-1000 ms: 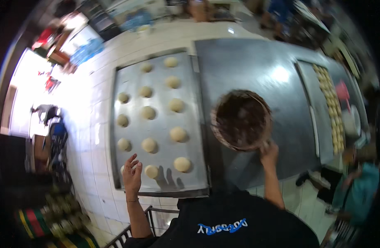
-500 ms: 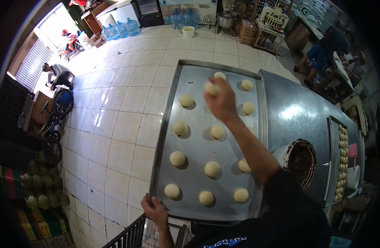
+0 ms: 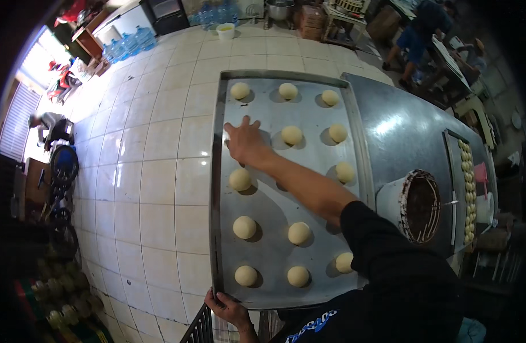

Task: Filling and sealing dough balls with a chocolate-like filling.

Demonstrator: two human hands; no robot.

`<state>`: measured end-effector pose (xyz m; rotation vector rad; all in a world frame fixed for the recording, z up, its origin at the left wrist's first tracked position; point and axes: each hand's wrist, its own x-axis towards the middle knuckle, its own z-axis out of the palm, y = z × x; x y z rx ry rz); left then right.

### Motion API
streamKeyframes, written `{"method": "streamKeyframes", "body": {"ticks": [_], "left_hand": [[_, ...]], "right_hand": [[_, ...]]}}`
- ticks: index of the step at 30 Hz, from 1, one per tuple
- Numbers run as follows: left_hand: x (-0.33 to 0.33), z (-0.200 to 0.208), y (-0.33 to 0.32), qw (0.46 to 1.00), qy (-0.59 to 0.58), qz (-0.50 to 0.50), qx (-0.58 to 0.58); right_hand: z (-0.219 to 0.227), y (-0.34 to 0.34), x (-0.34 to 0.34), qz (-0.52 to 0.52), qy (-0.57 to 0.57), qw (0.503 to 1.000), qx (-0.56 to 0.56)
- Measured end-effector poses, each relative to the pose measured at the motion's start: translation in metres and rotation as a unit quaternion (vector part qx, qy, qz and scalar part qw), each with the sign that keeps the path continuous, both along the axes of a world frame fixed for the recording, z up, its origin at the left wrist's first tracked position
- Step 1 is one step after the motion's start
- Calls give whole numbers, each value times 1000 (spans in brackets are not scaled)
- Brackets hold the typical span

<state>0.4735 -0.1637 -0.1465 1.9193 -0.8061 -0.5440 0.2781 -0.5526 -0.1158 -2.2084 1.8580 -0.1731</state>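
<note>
A large metal baking tray carries round, pale dough balls in three columns. At its near left corner my left hand grips the rim. My right arm reaches across the tray. Near the left rim, my right hand is palm down with its fingers curved over a spot in the left column. A little pale dough shows at its outer edge; most of that ball is hidden under the hand. Around it lie one dough ball beyond, another nearer me, and a third to the right. My forearm covers part of the middle column.
A steel table adjoins the tray on the right. On it stand a white bucket with dark brown contents and a narrower tray of small dough pieces. Water bottles stand far left. Two people work at the far right; another person sits far left.
My right hand has gone from the middle column to the left column, lower over the tray. A ball now shows at the far left corner. The view has shifted; my left hand keeps its corner.
</note>
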Motion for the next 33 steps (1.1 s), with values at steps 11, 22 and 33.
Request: {"method": "streamKeyframes", "body": {"ticks": [11,22,33], "left_hand": [[-3,8,-5,999,-22,-32,-16],[11,0,4,998,22,-45,-26],[4,10,-5,999,28,-26,24]], "right_hand": [[38,51,-89,-253,-46,965,-38],[11,43,-101,-145,15,988,43],[-31,-113,-164,-215,-17,976,8]]}}
